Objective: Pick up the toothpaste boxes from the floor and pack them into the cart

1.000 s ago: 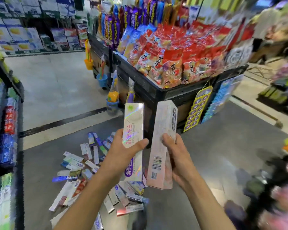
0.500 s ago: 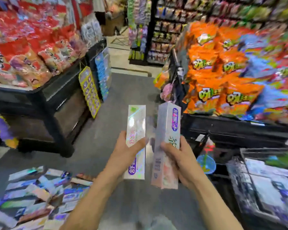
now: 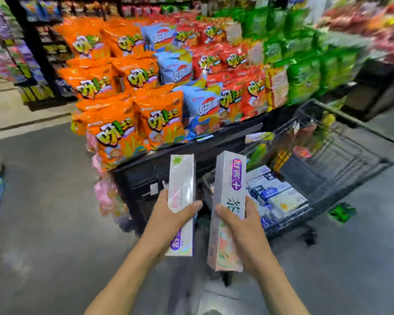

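Orange snack bags (image 3: 123, 123) fill centre-left of frame on a black display stand (image 3: 146, 176), w/ blue bags (image 3: 200, 105), red bags (image 3: 234, 62) & green bags (image 3: 305, 71) toward upper right. Dark shelving (image 3: 32, 53) at upper left; grey floor (image 3: 43, 201) along bottom.

Left hand (image 3: 168, 218) grips one upright toothpaste box (image 3: 182, 201); right hand (image 3: 241, 226) grips another (image 3: 229, 208). Cart (image 3: 341, 160) on the right holds boxes; snack bags (image 3: 127, 130) are stacked far behind.

Cart (image 3: 341, 155) right of snack display (image 3: 146, 98); boxes (image 3: 275, 196) inside cart.
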